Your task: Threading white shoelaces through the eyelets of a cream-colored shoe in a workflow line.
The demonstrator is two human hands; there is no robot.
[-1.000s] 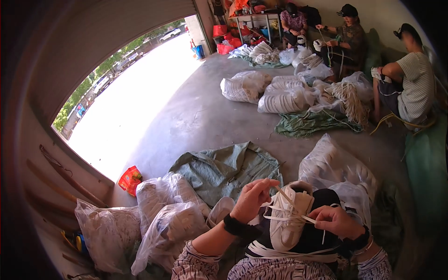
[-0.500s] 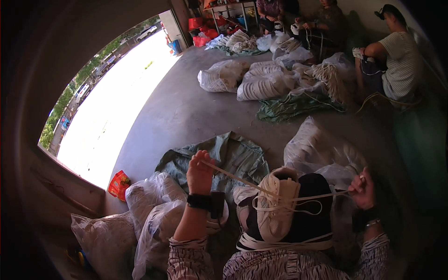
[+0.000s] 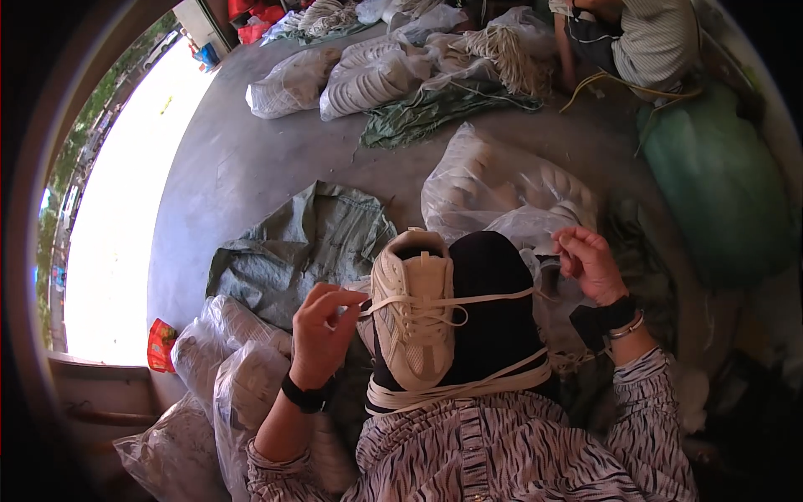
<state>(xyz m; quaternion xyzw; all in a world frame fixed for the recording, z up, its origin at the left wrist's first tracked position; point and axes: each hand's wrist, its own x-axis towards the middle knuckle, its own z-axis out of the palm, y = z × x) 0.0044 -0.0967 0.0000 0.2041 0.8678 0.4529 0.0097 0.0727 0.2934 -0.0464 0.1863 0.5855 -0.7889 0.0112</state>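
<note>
A cream sneaker (image 3: 415,318) rests on my black-covered lap, its toe toward me. Its flat cream shoelace (image 3: 493,296) crosses the tongue and stretches out to both sides, with a small loop hanging at the right. At the shoe's left, my left hand (image 3: 322,330) is closed in a pinch on one lace end. My right hand (image 3: 590,261) is raised to the right, fingertips pressed together. The right-hand lace runs toward it but gets lost against pale plastic, so what these fingers hold is unclear. Several loose laces (image 3: 468,386) lie across my lap.
Clear bags of pale shoe parts stand at the left (image 3: 242,393) and ahead (image 3: 510,184). A green woven sheet (image 3: 301,243) lies on the floor, with a red packet (image 3: 161,345) to its left. A large green sack (image 3: 719,184) and a seated person (image 3: 652,42) are at the right.
My view has tilted down and shifted right. My left hand has come down close to the shoe, shortening the lace on that side. My right hand has risen relative to the shoe.
</note>
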